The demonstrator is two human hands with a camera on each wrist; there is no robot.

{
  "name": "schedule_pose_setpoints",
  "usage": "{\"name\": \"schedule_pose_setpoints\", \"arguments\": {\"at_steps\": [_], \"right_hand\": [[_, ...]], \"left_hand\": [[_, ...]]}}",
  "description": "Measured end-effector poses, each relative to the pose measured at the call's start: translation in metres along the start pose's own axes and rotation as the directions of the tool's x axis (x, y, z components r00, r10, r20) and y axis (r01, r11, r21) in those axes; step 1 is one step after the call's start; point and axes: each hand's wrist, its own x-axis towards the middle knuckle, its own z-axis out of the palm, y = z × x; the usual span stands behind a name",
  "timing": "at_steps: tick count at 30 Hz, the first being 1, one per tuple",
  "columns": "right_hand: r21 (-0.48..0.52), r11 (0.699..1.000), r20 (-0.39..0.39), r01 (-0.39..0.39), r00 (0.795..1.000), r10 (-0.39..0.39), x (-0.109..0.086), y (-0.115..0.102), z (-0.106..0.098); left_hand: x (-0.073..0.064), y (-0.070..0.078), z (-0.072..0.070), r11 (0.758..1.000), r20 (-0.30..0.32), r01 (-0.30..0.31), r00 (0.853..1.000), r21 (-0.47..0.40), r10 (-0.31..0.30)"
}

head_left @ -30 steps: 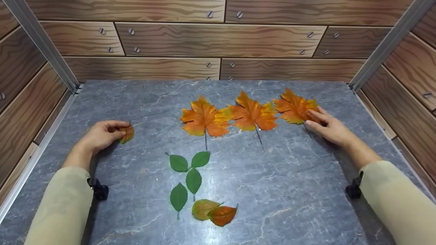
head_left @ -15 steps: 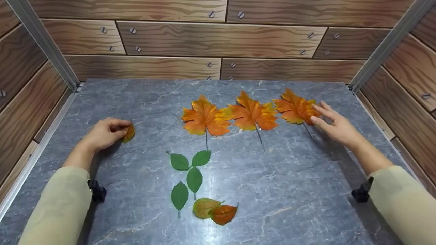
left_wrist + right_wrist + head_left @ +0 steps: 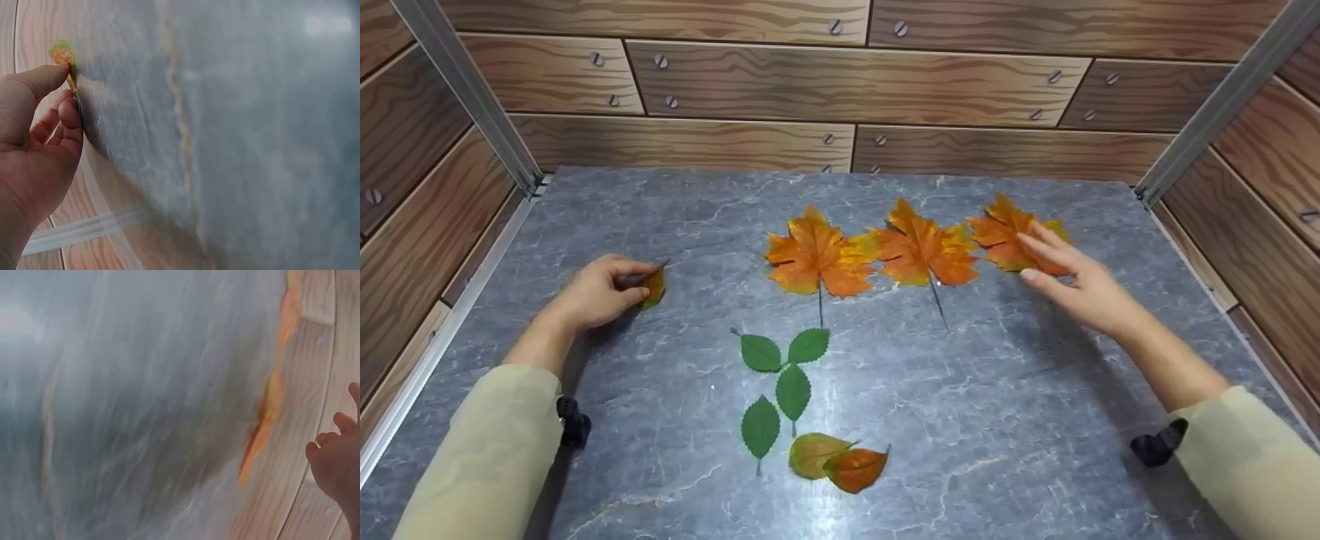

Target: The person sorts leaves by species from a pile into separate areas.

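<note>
While a small orange-green leaf [image 3: 655,289] sits pinched in the left hand [image 3: 606,294] at the left of the glossy marbled table [image 3: 960,397], the right hand [image 3: 1078,285], fingers loosely extended, partly hides one jagged maple leaf [image 3: 1001,231] of three; toothed green leaves [image 3: 793,392] and overlapping smooth-edged leaves [image 3: 856,471] lie nearer.

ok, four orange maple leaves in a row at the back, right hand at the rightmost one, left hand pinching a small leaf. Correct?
Not quite: the head view shows three orange maple leaves in that row, not four. The rest stands: right hand at the rightmost one, left hand pinching a small leaf.
</note>
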Motion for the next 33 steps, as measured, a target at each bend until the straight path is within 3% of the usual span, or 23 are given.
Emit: {"name": "schedule_pose_setpoints", "arguments": {"at_steps": [4,10,14,20,23,28,31,33], "right_hand": [[0.003,0.992,0.038,0.126,0.991,-0.126,-0.002,-0.025,0.014],[0.016,0.960,0.134,0.281,0.950,-0.281,-0.008,-0.064,0.039],[0.054,0.942,0.202,0.332,0.920,-0.336,-0.016,-0.088,0.057],[0.221,0.919,0.298,0.327,0.874,-0.383,-0.026,-0.118,0.085],[0.305,0.890,0.345,0.337,0.832,-0.434,-0.029,-0.128,0.099],[0.451,0.832,0.432,0.323,0.737,-0.520,-0.035,-0.140,0.120],[0.495,0.804,0.470,0.329,0.677,-0.567,-0.038,-0.145,0.130],[0.501,0.799,0.495,0.333,0.647,-0.580,-0.040,-0.146,0.135]], "left_hand": [[0.001,0.000,0.000,1.000,0.010,0.002,1.000,0.016,-0.002],[0.001,0.002,0.001,1.000,0.027,0.016,0.999,0.014,-0.017],[0.002,0.002,0.002,1.000,0.037,0.023,0.999,0.010,-0.024],[0.002,0.000,0.001,0.999,0.044,0.041,0.998,0.022,-0.042],[0.001,0.000,0.002,0.999,0.041,0.045,0.998,0.015,-0.046],[0.001,-0.001,0.002,0.999,0.038,0.052,0.998,0.012,-0.053],[0.002,-0.002,0.003,0.999,0.035,0.046,0.998,0.016,-0.047],[0.002,-0.001,0.002,0.999,0.033,0.042,0.999,0.017,-0.043]]}}
